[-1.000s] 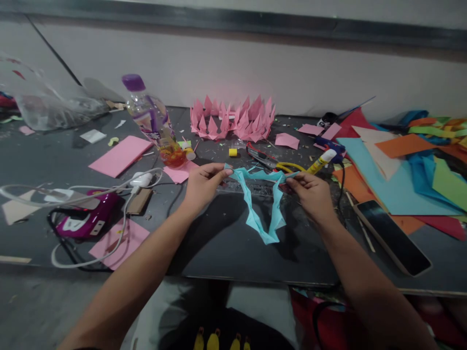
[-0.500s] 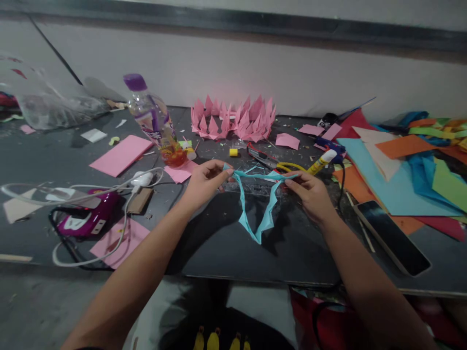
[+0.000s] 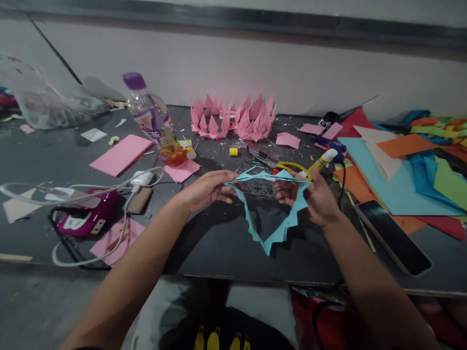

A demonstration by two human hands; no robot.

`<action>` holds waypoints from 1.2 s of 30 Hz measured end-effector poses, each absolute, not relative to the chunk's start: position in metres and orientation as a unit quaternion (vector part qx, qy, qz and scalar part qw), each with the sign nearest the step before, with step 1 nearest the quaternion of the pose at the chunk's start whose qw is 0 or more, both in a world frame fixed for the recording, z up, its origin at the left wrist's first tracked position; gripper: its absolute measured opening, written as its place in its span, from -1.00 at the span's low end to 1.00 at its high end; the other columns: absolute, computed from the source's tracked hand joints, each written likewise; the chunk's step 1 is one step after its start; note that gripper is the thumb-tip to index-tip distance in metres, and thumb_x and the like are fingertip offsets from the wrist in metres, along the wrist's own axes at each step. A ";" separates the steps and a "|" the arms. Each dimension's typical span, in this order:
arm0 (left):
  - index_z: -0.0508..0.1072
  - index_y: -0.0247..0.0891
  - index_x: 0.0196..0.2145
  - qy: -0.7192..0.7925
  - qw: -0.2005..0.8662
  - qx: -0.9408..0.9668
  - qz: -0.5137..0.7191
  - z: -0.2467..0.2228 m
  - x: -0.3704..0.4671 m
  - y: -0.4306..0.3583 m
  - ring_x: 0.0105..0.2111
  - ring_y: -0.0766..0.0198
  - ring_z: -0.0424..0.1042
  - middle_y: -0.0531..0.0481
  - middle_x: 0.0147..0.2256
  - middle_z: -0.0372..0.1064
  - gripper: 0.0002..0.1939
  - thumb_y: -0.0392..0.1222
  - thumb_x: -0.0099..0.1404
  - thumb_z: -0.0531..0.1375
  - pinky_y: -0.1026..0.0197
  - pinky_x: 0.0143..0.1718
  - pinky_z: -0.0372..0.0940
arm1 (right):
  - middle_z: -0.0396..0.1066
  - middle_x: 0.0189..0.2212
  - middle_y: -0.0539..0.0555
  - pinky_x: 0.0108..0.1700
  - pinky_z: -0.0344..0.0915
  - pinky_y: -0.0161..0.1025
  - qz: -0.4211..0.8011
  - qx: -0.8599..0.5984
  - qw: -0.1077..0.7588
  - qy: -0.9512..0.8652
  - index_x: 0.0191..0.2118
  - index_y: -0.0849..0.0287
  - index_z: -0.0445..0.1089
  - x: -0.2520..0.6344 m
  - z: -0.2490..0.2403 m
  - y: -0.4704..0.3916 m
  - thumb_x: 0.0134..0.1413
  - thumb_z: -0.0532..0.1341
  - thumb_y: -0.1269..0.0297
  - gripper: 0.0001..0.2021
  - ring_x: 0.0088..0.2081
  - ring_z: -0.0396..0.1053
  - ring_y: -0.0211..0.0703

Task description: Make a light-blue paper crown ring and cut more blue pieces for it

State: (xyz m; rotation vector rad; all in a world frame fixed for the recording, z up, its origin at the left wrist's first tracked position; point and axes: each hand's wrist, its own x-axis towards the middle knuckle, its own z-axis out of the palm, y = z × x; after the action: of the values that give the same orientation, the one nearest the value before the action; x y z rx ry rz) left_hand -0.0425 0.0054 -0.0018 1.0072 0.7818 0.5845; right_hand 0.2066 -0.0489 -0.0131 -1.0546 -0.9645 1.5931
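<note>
In the head view, the left hand (image 3: 209,190) holds the upper left corner of a light-blue folded-paper ring with pointed edges (image 3: 291,222), its fingers loosely curled and partly closed on the paper. The right hand (image 3: 323,197) has the upper right corner between its thumb and fingers, a partly open grip; some of its fingertips show through the ring's opening. How firmly either hand presses, I cannot tell.

The ring lies just right of the frame's centre, drawn into a rough triangle with one corner pointing down, over the dark grey tabletop (image 3: 215,248).

At the upper centre stand pink paper rings with upright spikes (image 3: 251,121). Nearer the hands are a small yellow cylinder (image 3: 233,152) and a yellow glue tube with a white cap (image 3: 318,166), just beyond the right hand.

At the upper left, a clear plastic bottle with a purple cap (image 3: 155,124) leans. A black-screened phone (image 3: 393,237) lies at the lower right, below a pile of coloured paper sheets (image 3: 386,180).
</note>
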 end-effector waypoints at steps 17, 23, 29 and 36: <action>0.40 -0.31 -0.47 0.166 0.831 0.488 0.209 -0.002 -0.045 -0.006 -0.53 0.51 0.33 0.13 -0.48 0.41 -0.75 -0.34 -0.09 0.41 0.44 -0.48 0.19 | 0.25 -0.72 -0.16 -0.69 0.02 -0.46 0.760 -0.321 0.344 -0.448 -0.34 0.10 0.24 0.212 -0.013 -0.064 -0.24 0.38 0.19 -0.66 -0.74 0.15 -0.39; 0.57 -0.23 -0.34 0.134 0.845 0.496 0.149 -0.004 -0.048 -0.009 -0.53 0.45 0.39 0.04 -0.48 0.49 -0.73 -0.25 -0.07 0.42 0.40 -0.42 0.27 | 0.33 -0.57 -0.11 -0.71 0.08 -0.46 0.784 -0.245 0.353 -0.448 -0.47 0.14 0.29 0.207 -0.011 -0.073 -0.16 0.36 0.24 -0.78 -0.72 0.20 -0.44; 0.59 -0.19 -0.40 0.143 0.840 0.474 0.222 -0.005 -0.042 -0.011 -0.41 0.39 0.47 0.04 -0.44 0.51 -0.77 -0.26 -0.11 0.43 0.40 -0.34 0.30 | 0.37 -0.53 -0.09 -0.61 0.25 -0.35 0.791 -0.233 0.347 -0.448 -0.37 0.10 0.40 0.206 -0.014 -0.074 -0.22 0.38 0.26 -0.78 -0.64 0.34 -0.33; 0.55 -0.26 -0.43 0.244 0.779 0.504 0.281 -0.007 -0.032 -0.011 -0.44 0.39 0.42 0.07 -0.47 0.48 -0.74 -0.31 -0.17 0.42 0.31 -0.31 0.29 | 0.38 -0.64 -0.05 -0.48 0.32 -0.22 0.706 -0.373 0.398 -0.451 -0.41 0.08 0.48 0.202 -0.011 -0.068 -0.46 0.45 0.14 -0.66 -0.58 0.38 -0.21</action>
State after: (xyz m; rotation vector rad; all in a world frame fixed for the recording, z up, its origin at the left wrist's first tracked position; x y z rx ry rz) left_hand -0.0319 -0.0109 -0.0071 1.0890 0.5278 0.6072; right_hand 0.2024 -0.0678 -0.0114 -0.9441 -1.1430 1.7877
